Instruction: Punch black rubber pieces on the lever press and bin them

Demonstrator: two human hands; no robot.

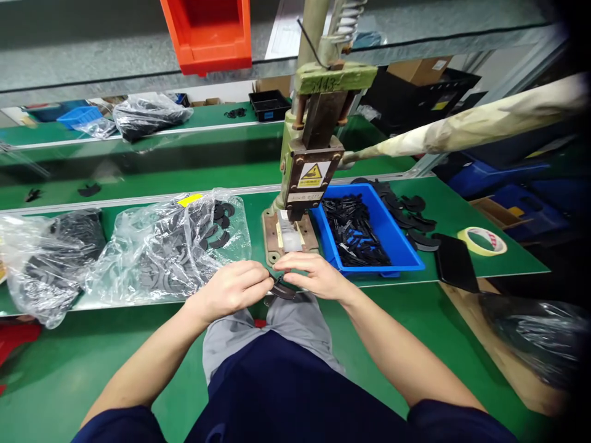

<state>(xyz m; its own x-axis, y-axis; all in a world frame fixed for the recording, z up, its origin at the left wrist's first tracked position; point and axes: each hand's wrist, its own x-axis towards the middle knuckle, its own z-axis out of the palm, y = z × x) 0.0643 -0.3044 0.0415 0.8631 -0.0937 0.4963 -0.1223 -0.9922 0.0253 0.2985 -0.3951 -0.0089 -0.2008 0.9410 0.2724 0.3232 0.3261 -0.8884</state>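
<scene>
A curved black plastic piece (282, 289) is between my hands, just off the table's front edge and above my lap. My left hand (236, 286) is closed, its fingertips pinching the piece's left end. From the other side my right hand (318, 275) reaches over, thumb and fingers closing at the piece's upper edge; its exact grip is partly hidden. Right behind my fingers stands a green hand press (314, 160), with a pale block-like fixture (290, 237) on its base. Beside the press, a blue bin (401, 255) holds many small black parts.
Clear plastic bags (161, 246) of curved black parts lie at left. Loose curved pieces (415, 221), a black tray-like object (456, 261) and a tape roll (482, 240) are at right. The press's wrapped lever (462, 123) extends right. An orange bin (215, 61) hangs over the shelf edge.
</scene>
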